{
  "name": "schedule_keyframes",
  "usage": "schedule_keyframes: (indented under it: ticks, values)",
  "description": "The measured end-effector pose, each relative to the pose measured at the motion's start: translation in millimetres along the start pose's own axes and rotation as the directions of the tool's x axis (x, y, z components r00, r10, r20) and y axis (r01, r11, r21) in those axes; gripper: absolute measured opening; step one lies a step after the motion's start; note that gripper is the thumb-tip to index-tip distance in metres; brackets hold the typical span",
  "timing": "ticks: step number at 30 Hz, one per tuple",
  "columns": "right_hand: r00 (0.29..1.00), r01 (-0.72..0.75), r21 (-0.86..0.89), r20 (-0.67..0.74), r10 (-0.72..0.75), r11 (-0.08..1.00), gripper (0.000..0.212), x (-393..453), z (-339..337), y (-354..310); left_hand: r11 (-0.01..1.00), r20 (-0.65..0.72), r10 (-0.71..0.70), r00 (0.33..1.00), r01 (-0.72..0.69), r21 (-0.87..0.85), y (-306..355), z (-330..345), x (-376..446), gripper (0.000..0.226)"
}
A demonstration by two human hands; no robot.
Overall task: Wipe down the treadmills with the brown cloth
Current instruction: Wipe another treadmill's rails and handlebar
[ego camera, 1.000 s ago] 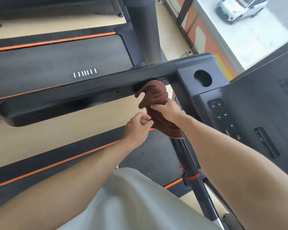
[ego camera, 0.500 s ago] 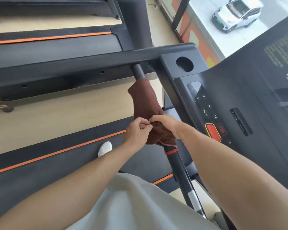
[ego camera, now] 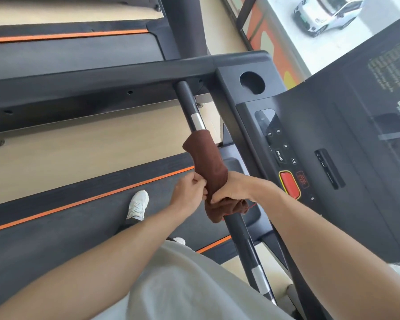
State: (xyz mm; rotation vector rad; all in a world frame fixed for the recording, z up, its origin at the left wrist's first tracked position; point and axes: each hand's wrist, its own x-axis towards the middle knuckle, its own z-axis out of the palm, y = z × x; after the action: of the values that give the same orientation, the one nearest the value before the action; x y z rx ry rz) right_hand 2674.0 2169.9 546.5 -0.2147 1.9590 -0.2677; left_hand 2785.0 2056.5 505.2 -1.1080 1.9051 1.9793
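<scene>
A single wide-angle view comes from the person's head, looking forward and steeply down along both forearms. It sits close over the treadmill's handlebar [ego camera: 192, 107], which runs from the lower right edge up toward the middle. The console [ego camera: 333, 158] fills the right side, tilted by the lens. The running belt [ego camera: 56, 239] and a white shoe [ego camera: 138, 204] lie far below at left. A window with a parked car [ego camera: 328, 12] takes the top right corner.
</scene>
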Motion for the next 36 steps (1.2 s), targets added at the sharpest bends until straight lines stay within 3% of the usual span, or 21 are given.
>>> schedule_keyframes:
  ticks: [3,6,8,11,13,17,22,27,30,34,36]
  values:
    - [0.979,0.030,-0.013,-0.199,-0.032,0.999,0.042,1.9,5.0,-3.9,0.999,-0.031,0.038,0.999,-0.038,-0.018,10.8,-11.8,13.2,0.007]
    - [0.987,0.037,-0.055,-0.153,-0.045,0.998,0.049,2.3,-5.3,-14.5,0.998,-0.043,0.065,0.997,-0.065,-0.004,26.1,-21.3,30.3,0.005]
    - [0.972,0.043,-0.090,-0.226,-0.062,0.995,0.048,8.4,-8.2,-27.6,0.997,-0.051,0.064,0.997,-0.062,0.045,35.3,-24.7,40.5,0.005]
    - [0.862,0.036,-0.052,-0.504,-0.057,0.998,0.035,24.2,-2.7,-60.7,0.995,-0.121,0.071,0.990,-0.062,0.079,48.3,-33.3,55.7,0.007]
    - [0.797,0.036,-0.018,-0.603,-0.039,0.999,0.038,35.0,-3.8,-86.1,0.996,-0.196,0.088,0.977,-0.086,0.018,58.4,-44.1,65.6,0.011]
    - [0.722,0.076,-0.087,-0.683,-0.115,0.993,0.052,49.6,-19.4,-118.8,0.994,-0.300,0.081,0.951,-0.100,-0.049,79.2,-71.3,83.6,0.004]
    - [0.637,0.215,-0.042,-0.751,-0.173,0.976,0.063,90.6,-46.0,-163.8,0.995,-0.290,0.088,0.953,-0.100,-0.029,89.9,-94.5,99.6,0.008]
    - [0.589,0.172,-0.073,-0.792,-0.162,0.982,0.067,110.4,-62.1,-189.0,0.992,-0.266,0.117,0.957,-0.126,-0.017,96.4,-116.7,111.3,0.011]
    - [0.597,0.195,-0.088,-0.780,-0.189,0.977,0.065,108.2,-60.9,-188.0,0.991,-0.265,0.123,0.956,-0.133,-0.019,97.2,-125.2,115.6,0.012]
    - [0.713,0.291,0.065,-0.680,-0.171,0.954,0.061,106.7,-70.3,-174.7,0.986,-0.238,0.162,0.958,-0.166,0.004,110.2,-121.5,110.9,0.011]
    - [0.813,0.328,0.214,-0.559,-0.160,0.920,0.025,97.9,-74.8,-164.6,0.980,-0.201,0.198,0.959,-0.198,0.021,119.5,-115.4,107.8,0.010]
